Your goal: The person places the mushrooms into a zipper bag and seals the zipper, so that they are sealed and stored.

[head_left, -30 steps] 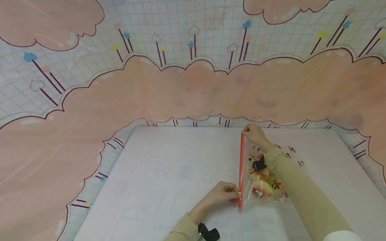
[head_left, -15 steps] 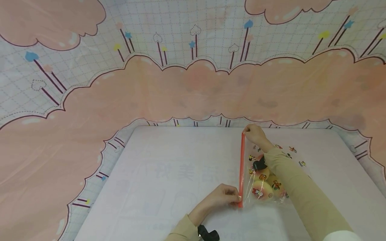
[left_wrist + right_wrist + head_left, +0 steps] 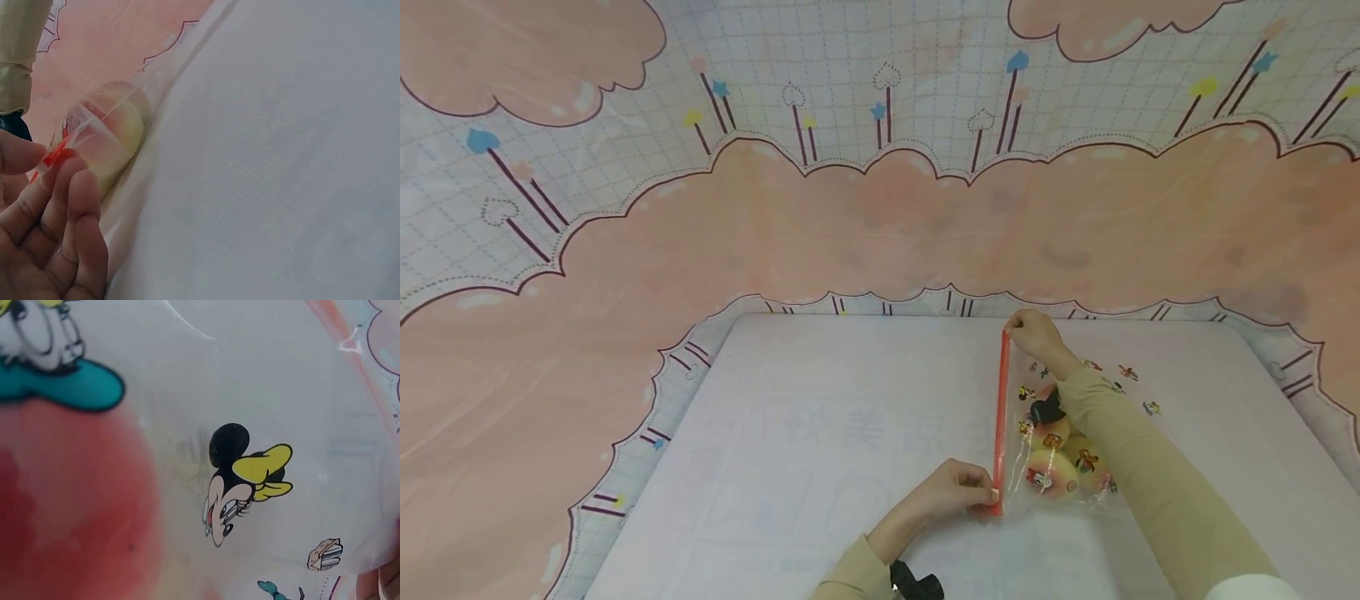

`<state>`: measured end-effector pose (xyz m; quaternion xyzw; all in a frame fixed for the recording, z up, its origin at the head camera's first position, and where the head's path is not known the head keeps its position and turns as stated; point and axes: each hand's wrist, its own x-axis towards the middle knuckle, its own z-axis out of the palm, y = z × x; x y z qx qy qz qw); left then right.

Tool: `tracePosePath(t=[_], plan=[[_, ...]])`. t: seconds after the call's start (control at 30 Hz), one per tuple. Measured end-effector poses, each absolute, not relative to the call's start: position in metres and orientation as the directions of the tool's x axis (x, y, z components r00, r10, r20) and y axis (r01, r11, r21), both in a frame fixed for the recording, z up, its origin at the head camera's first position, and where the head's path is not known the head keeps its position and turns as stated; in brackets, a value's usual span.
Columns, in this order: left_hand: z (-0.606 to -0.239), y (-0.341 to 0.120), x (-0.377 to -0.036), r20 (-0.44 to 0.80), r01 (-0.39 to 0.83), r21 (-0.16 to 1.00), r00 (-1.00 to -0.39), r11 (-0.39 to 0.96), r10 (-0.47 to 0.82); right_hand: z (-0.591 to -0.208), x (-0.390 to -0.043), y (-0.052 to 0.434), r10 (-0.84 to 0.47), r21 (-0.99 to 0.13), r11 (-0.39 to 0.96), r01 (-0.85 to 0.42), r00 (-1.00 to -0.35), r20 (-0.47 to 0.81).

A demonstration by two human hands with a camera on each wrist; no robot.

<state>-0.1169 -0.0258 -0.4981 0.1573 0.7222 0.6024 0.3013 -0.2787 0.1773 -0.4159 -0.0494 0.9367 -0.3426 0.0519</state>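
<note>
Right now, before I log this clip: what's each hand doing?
Left hand: pinches the near end of the bag's red zip strip.
Right hand: pinches the strip's far end.

Left hand [image 3: 951, 493] and right hand [image 3: 1033, 332] — both pinching, arms extended

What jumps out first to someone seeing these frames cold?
The red zip strip of a clear cartoon-printed bag, stretched straight across the white table right of centre. The left hand pinches its near end, the right hand its far end. Peach-coloured fruit sits inside the bag, under the right forearm.
</note>
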Motion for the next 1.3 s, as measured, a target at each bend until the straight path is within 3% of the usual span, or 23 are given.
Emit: tracePosePath(t=[0.37, 1.3], plan=[[-0.498, -0.023, -0.115, -0.254, -0.144, 0.961, -0.798, 0.235, 0.547, -0.412, -0.276, 0.183, -0.141, -0.691, 0.721, -0.058, -0.988, -0.064], [-0.491, -0.034, -0.116, -0.259, -0.100, 0.950, -0.784, 0.296, 0.565, -0.400, -0.270, 0.188, -0.247, -0.727, 0.676, -0.118, -0.966, -0.073]])
